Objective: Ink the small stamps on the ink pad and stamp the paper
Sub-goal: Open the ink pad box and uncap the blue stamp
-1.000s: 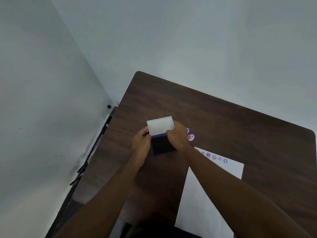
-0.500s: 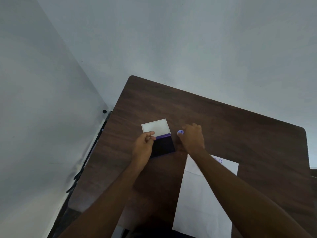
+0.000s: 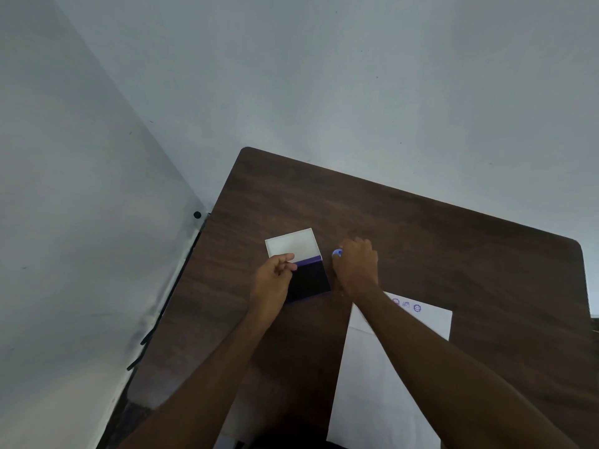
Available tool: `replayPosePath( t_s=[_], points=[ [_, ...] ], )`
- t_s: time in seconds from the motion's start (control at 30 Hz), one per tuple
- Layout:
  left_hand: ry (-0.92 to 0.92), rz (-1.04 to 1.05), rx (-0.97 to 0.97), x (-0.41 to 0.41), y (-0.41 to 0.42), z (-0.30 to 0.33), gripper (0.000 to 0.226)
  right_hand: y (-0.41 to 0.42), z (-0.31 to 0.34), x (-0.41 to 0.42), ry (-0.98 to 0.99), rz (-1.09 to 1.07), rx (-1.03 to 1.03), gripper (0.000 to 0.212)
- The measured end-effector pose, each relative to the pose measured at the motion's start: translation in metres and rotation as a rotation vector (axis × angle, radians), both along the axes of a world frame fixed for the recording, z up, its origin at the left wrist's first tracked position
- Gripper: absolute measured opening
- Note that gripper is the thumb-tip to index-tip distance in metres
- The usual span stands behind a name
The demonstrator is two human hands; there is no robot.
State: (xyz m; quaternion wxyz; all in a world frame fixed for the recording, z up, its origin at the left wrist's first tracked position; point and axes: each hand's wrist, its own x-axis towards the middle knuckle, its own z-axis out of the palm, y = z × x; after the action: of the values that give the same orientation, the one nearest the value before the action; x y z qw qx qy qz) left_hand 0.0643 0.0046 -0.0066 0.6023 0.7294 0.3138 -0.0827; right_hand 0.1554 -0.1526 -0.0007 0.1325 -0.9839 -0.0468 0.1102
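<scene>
An ink pad [image 3: 309, 280] lies open on the brown table [image 3: 453, 247], its dark inked half near me and its white lid [image 3: 291, 243] folded back. My left hand [image 3: 272, 281] rests on the pad's left edge, thumb on the lid. My right hand [image 3: 356, 265] is just right of the pad, fingers curled down over a small blue stamp [image 3: 337, 253], of which only the tip shows. A white paper [image 3: 382, 384] lies to the right under my right forearm. Purple stamp prints [image 3: 405, 305] run along its far edge.
The table stands in a corner of pale grey walls. A dark gap with black cables [image 3: 168, 306] runs along the table's left edge. The far and right parts of the tabletop are bare wood.
My right hand left the ink pad and moved right to the small stamps beside it, covering them. The lid now lies fully back. My left hand stayed at the pad's left edge.
</scene>
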Motion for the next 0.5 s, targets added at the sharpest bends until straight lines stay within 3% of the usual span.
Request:
replayPosePath(
  t_s=[0.17, 0.33, 0.5],
  points=[
    [-0.035, -0.054, 0.007, -0.001, 0.001, 0.004, 0.033, -0.002, -0.004, 0.006, -0.002, -0.023, 0.09, 0.025],
    [-0.062, -0.109, 0.028, -0.001, 0.002, 0.009, 0.026, -0.011, 0.006, -0.002, 0.029, -0.173, 0.502, 0.018],
    [-0.123, -0.183, -0.028, 0.001, -0.007, 0.028, 0.028, -0.021, 0.028, -0.026, 0.27, -0.397, 0.902, 0.007]
  ],
)
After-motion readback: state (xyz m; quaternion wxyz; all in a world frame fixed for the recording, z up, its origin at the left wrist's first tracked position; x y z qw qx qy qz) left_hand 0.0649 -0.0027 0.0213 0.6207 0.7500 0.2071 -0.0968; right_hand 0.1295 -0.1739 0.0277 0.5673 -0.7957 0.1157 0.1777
